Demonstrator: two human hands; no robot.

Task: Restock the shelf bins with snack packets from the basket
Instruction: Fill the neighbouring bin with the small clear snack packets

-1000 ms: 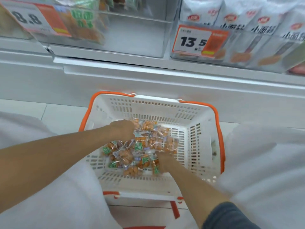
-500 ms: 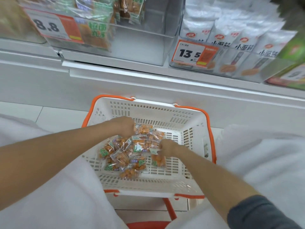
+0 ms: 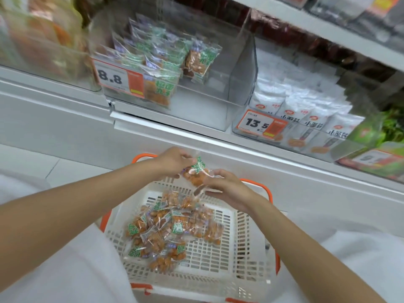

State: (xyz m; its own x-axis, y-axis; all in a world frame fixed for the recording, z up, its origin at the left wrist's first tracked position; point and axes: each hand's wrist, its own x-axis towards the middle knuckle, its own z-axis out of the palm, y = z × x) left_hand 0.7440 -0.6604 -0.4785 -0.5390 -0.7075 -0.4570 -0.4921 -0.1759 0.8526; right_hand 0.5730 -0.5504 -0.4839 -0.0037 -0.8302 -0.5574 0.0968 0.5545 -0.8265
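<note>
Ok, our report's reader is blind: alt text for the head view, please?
Both hands, left hand and right hand, hold one snack packet above a white basket of matching packets. Above, a clear shelf bin priced 8.8 is partly stocked.

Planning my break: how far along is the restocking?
Done: the clear shelf bin marked 8.8 holds some matching packets at its left, though much space remains. In hand: both hands, left and right, hold one orange snack packet above the white plastic basket. Left: a pile of packets.
</note>
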